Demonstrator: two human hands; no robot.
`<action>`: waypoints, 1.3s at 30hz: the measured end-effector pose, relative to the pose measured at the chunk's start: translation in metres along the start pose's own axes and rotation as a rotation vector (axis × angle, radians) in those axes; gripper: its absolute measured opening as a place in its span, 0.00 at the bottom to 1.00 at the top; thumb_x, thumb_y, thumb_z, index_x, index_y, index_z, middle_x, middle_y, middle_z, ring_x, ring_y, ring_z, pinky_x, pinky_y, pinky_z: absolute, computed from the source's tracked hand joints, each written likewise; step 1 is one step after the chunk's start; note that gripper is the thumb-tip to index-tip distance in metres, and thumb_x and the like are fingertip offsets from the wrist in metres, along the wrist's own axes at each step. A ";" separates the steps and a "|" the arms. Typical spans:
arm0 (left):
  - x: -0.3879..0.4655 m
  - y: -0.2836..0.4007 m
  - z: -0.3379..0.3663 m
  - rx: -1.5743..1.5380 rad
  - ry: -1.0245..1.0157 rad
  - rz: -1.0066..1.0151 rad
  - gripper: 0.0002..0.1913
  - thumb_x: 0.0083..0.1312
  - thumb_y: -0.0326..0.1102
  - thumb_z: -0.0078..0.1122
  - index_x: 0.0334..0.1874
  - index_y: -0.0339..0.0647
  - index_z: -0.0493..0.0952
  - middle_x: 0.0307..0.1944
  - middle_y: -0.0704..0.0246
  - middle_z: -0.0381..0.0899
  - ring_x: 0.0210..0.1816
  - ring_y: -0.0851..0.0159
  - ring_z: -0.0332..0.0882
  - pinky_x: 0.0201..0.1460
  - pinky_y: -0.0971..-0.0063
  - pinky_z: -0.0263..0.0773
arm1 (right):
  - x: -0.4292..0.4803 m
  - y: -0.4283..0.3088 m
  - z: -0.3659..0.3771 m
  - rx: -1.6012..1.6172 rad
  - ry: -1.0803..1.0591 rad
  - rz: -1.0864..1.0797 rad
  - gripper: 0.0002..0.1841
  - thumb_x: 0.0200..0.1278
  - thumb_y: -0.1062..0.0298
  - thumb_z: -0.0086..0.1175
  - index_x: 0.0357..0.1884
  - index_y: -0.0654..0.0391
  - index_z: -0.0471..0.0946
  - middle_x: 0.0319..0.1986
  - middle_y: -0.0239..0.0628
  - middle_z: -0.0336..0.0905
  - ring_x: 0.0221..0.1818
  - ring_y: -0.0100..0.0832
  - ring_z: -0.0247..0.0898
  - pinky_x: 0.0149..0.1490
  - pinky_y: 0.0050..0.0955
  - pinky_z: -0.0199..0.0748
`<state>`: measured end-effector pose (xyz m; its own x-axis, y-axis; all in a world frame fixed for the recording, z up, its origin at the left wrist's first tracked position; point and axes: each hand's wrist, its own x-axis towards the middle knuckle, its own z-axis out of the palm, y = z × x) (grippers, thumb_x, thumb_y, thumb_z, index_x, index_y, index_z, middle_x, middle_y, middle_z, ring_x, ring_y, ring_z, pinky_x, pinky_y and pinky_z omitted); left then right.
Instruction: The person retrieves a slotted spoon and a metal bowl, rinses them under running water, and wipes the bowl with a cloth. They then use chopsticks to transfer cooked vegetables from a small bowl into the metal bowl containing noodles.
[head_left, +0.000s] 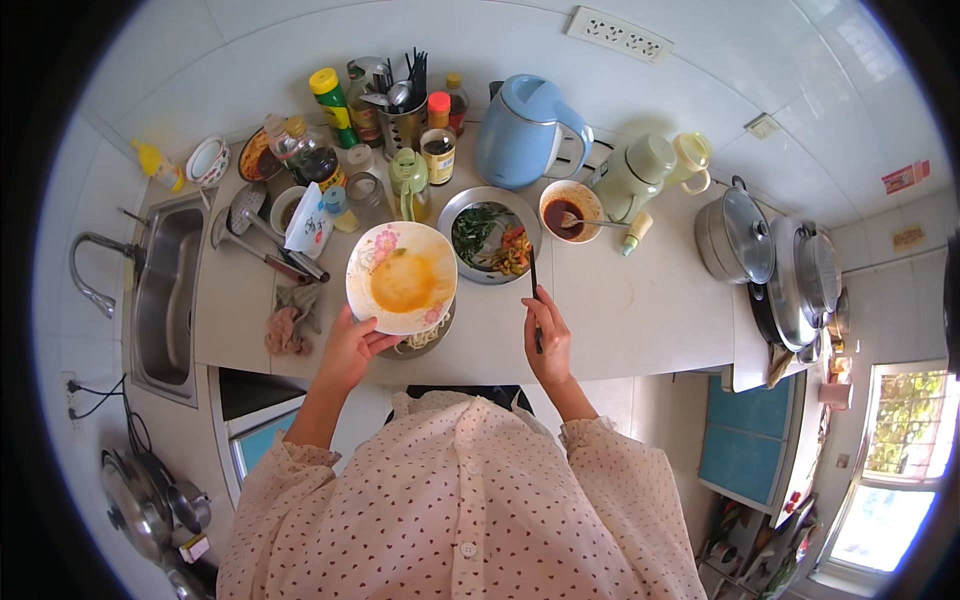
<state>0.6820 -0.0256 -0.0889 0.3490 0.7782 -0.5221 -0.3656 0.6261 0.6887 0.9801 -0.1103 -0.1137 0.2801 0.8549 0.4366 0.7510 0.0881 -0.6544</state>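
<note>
My left hand (351, 346) holds a flower-patterned plate (362, 300) by its near rim. Orange liquid or residue covers the middle of that plate. Partly hidden beneath it is a metal dish of pale noodles (427, 341). In my right hand (549, 334) are dark chopsticks (535, 281), pointing away from me. Their tips are at the right edge of a round metal plate (448, 225) with chopped greens (474, 232) and diced red and yellow vegetables (514, 251). To its right, a bowl of dark red sauce (551, 193) has a metal spoon (600, 223) resting in it.
Behind stand a blue electric kettle (512, 146), a soy sauce bottle (438, 154), a utensil holder (403, 127) and a green thermos (637, 169). Ladles (244, 244) and crumpled cloths (289, 322) lie left, beside a steel sink (169, 292). Lidded pots (731, 236) stand right.
</note>
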 end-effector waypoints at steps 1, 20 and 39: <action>-0.005 0.004 -0.003 0.006 0.004 0.008 0.27 0.65 0.23 0.45 0.68 0.45 0.56 0.57 0.59 0.72 0.52 0.56 0.79 0.51 0.62 0.79 | 0.001 -0.002 0.001 -0.003 0.002 0.037 0.12 0.57 0.82 0.53 0.42 0.58 0.76 0.47 0.56 0.77 0.46 0.51 0.77 0.44 0.37 0.78; -0.053 0.043 -0.071 0.022 0.117 0.055 0.27 0.66 0.24 0.44 0.68 0.46 0.55 0.58 0.62 0.72 0.51 0.56 0.79 0.50 0.62 0.79 | -0.009 -0.019 0.020 0.200 0.247 0.238 0.07 0.66 0.77 0.51 0.44 0.60 0.78 0.43 0.43 0.80 0.41 0.30 0.77 0.42 0.25 0.75; -0.088 0.026 -0.058 -0.052 0.226 0.111 0.30 0.65 0.22 0.45 0.70 0.48 0.53 0.58 0.61 0.71 0.51 0.57 0.79 0.49 0.65 0.80 | 0.020 -0.014 0.012 0.600 0.266 0.358 0.10 0.70 0.70 0.48 0.43 0.67 0.77 0.39 0.35 0.79 0.37 0.26 0.75 0.46 0.25 0.78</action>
<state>0.5920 -0.0752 -0.0543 0.1048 0.8298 -0.5482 -0.4365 0.5337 0.7244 0.9676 -0.0883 -0.1034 0.6385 0.7379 0.2185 0.1526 0.1569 -0.9758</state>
